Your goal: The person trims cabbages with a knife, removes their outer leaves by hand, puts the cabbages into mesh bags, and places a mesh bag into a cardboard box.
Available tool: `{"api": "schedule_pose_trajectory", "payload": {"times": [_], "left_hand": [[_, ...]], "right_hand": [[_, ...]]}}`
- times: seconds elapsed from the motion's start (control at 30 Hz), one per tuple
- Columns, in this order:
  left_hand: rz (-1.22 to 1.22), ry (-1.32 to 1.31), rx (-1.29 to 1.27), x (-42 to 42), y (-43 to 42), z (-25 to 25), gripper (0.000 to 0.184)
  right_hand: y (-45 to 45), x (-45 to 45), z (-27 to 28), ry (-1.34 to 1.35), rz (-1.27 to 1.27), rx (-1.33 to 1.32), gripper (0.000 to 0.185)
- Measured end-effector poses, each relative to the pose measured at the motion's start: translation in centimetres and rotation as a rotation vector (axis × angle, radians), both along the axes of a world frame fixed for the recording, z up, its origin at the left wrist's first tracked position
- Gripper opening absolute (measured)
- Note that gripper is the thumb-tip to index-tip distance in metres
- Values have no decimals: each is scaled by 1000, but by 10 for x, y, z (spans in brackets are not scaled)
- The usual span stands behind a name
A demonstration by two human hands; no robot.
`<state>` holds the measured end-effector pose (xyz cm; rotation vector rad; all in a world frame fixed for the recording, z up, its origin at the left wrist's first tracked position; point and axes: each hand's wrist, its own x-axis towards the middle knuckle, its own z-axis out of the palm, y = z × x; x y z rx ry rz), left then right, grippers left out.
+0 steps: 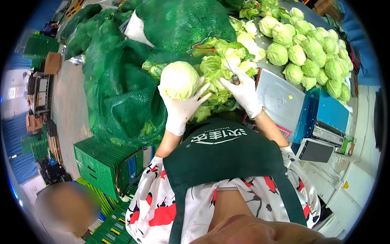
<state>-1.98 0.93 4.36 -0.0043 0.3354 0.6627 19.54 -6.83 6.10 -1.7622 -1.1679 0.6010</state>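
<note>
Cabbage (180,80), round and pale green, sits in the upper middle of the frame, held by the gloved left hand (178,112), which curves under it with some fingers spread at its right side. The gloved right hand (245,91), just right of it, pinches the handle of a knife (235,79), its thin blade pointing up the frame.

Loose leaves (215,73) lie heaped between and beyond the hands. Below, a dark green apron (227,158) covers the wearer's front. Big green mesh sacks (122,89) fill the upper left and top centre.

Right of the leaves, a flat metal tray (280,91) lies near a blue box (331,110). A pile of cabbages (313,53) covers much of the grey table (263,42) at upper right.

Green crates (97,166) stand stacked at lower left, close to another person (67,207), whose head is blurred. Bare grey-brown floor (67,105) runs down the left side, past a cardboard box (52,63). Blue curtains (20,162) hang at the far left edge.
</note>
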Motion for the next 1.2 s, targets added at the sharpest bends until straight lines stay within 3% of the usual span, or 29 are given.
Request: {"api": "schedule_pose_trajectory", "payload": {"times": [0.07, 0.1, 0.13, 0.17, 0.23, 0.3, 0.4, 0.47, 0.53, 0.6, 0.67, 0.73, 0.8, 0.87, 1.0, 1.1, 1.2], "left_hand": [[-33, 90, 88, 1, 1, -3, 107], [17, 214, 120, 3, -3, -3, 104], [53, 383, 204, 13, -10, 10, 101], [9, 349, 291, 14, -11, 3, 99], [-55, 362, 476, 20, -14, 0, 96], [-50, 437, 608, 28, -19, 13, 88], [-155, 558, 681, 30, -18, 16, 83], [-231, 549, 782, 31, -14, 10, 79], [-302, 580, 945, 33, -8, 6, 75], [-262, 773, 1063, 36, -7, 23, 57], [-186, 865, 1097, 37, -4, 24, 54], [-178, 866, 1064, 31, 4, 19, 53], [-120, 891, 1032, 21, 10, 8, 49], [-116, 979, 998, 15, 15, 8, 49], [-89, 1047, 971, 8, 27, -1, 48], [-60, 1084, 988, 15, 34, 2, 50], [-23, 1163, 1037, 20, 42, 6, 52]], "right_hand": [[2, -3, 2, 251, 135, 126, 56], [5, -2, 2, 195, 233, 128, 62], [4, -4, 23, 417, 282, -30, 70], [6, -7, 19, 448, 309, 36, 77], [8, -2, 29, 640, 391, -214, 93], [1, 6, 39, 739, 379, -275, 78], [-6, 15, 9, 1043, 291, -280, 60], [-14, 19, -5, 1227, 181, -161, 49], [-23, 33, -19, 1392, 126, -72, 47], [-29, 57, -24, 1480, -37, -62, 48], [-34, 95, -24, 1316, -184, -123, 45], [-40, 125, -1, 1267, -263, 67, 47], [-51, 159, 0, 1127, -418, 90, 42], [-63, 195, -4, 1020, -452, 121, 59], [-53, 258, 2, 553, -519, 108, 64], [-33, 280, 38, 288, -570, 152, 73], [3, 335, 25, -35, -641, 190, 86]]}}
